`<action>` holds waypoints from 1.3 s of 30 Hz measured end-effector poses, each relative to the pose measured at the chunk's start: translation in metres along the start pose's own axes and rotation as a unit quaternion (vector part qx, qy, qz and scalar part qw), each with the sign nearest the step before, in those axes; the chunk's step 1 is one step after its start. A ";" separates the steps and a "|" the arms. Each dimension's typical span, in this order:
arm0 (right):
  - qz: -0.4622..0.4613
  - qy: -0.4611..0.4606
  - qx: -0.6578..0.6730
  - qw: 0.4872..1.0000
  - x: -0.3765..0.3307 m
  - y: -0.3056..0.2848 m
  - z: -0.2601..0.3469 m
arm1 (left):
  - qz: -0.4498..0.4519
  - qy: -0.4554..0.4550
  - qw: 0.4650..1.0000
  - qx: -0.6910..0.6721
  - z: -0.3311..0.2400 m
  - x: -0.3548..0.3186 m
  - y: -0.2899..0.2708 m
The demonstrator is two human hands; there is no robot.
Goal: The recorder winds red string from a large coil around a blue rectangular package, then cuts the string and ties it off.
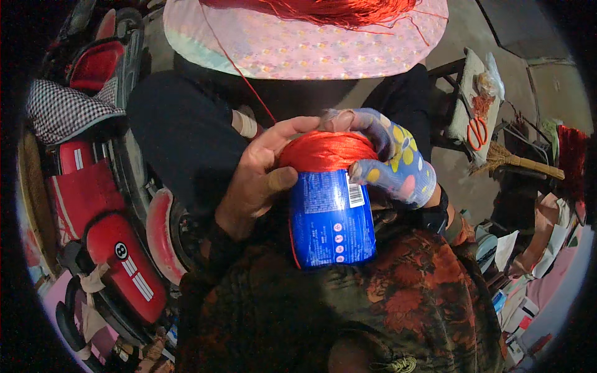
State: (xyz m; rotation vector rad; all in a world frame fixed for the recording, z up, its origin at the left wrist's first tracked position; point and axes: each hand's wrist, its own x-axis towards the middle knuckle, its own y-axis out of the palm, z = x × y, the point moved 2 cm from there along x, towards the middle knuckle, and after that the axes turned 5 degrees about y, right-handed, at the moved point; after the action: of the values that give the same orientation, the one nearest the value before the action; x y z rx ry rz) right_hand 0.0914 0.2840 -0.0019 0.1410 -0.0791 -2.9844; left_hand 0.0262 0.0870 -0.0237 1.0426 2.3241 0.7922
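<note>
Two hands clamp one workpiece: a coil of red cord [326,152] wound around the far end of a blue container [323,214]. The workpiece is located centrally, above my lap, with the container's near end directed toward my torso. My left hand [249,174] grips the left side of the coil, thumb on the near face, fingers around the far side. My right hand [388,155] (fitted with a floral glove [408,177] that leaves the fingertips exposed) grips the right side, thumb at the coil's near edge. A single red strand [239,73] runs from the pink-patterned table [298,56] down to my left fingers. A loose red hank [329,9] lies on that table. To the right, a low stool [463,84] carries orange-handled scissors [477,132]; a straw broom [522,163] lies near it. To the left stands a red vehicle [118,264].
</note>
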 end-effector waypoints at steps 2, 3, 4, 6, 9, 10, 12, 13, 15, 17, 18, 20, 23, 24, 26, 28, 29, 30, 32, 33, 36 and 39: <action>-0.012 0.017 0.030 0.999 0.002 0.003 0.000 | 0.000 -0.005 1.000 -0.011 -0.001 0.000 0.001; -0.015 0.026 0.047 0.998 0.003 0.003 0.001 | -0.001 -0.010 1.000 -0.016 -0.003 0.001 0.003; -0.019 0.036 0.063 0.997 0.004 0.004 0.002 | -0.002 -0.015 1.000 -0.021 -0.004 0.001 0.004; -0.027 0.038 0.080 0.996 0.004 0.005 -0.003 | 0.001 -0.017 0.999 -0.039 -0.005 0.003 0.004; -0.050 0.075 0.101 0.991 0.009 0.008 -0.008 | -0.012 -0.020 0.997 -0.071 -0.004 0.006 0.004; -0.059 0.093 0.107 0.988 0.011 0.009 -0.010 | -0.019 -0.021 0.996 -0.083 -0.004 0.007 0.005; -0.042 0.101 0.204 0.973 0.011 0.012 -0.012 | -0.031 -0.032 0.996 -0.083 -0.006 0.011 0.010; -0.045 0.110 0.260 0.958 0.011 0.014 -0.011 | -0.036 -0.037 0.995 -0.082 -0.008 0.012 0.012; -0.055 0.114 0.310 0.942 0.011 0.014 -0.012 | -0.035 -0.035 0.995 -0.090 -0.006 0.016 0.010; -0.071 0.101 0.296 0.947 0.012 0.009 -0.020 | -0.055 -0.024 0.995 -0.080 -0.007 0.019 0.010; -0.092 0.090 0.255 0.958 0.011 0.003 -0.020 | -0.076 -0.014 0.995 -0.067 -0.009 0.019 0.011; -0.137 0.068 0.174 0.973 0.009 -0.011 -0.015 | -0.087 0.008 0.996 0.003 -0.008 0.018 0.010; -0.145 0.051 0.059 0.986 0.007 -0.026 -0.001 | -0.023 0.014 0.997 0.076 0.002 0.008 0.007; -0.145 0.056 0.122 0.980 0.005 -0.025 0.001 | -0.021 -0.007 0.997 0.068 0.002 0.008 0.011; -0.143 0.046 0.222 0.963 0.005 -0.027 0.002 | -0.019 -0.051 0.997 0.055 -0.005 0.007 0.023; -0.132 0.020 0.296 0.946 0.006 -0.036 -0.003 | -0.023 -0.022 0.999 0.042 -0.005 0.008 0.014; -0.147 0.004 0.335 0.931 0.005 -0.037 0.001 | -0.009 -0.014 0.998 0.058 -0.011 0.011 0.005; -0.148 0.000 0.326 0.934 0.004 -0.041 0.005 | 0.000 -0.006 0.997 0.075 -0.018 0.012 0.003; -0.142 -0.003 0.317 0.938 0.003 -0.051 0.012 | -0.045 -0.060 0.993 0.096 -0.043 -0.001 0.007; -0.125 0.006 0.313 0.942 0.000 -0.055 0.016 | -0.032 -0.079 0.991 0.104 -0.054 -0.008 -0.001; -0.179 0.094 0.167 0.965 -0.005 -0.067 0.027 | -0.028 -0.135 0.972 0.189 -0.084 -0.025 -0.005; -0.213 0.069 -0.059 0.973 -0.004 -0.084 0.016 | 0.029 -0.171 0.925 0.339 -0.105 -0.045 -0.034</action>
State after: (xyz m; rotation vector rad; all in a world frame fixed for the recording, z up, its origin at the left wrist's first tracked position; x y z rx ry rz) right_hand 0.0813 0.3682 0.0093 0.3964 0.1669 -3.3826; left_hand -0.0287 0.0010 0.0374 1.3927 2.2885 -0.2160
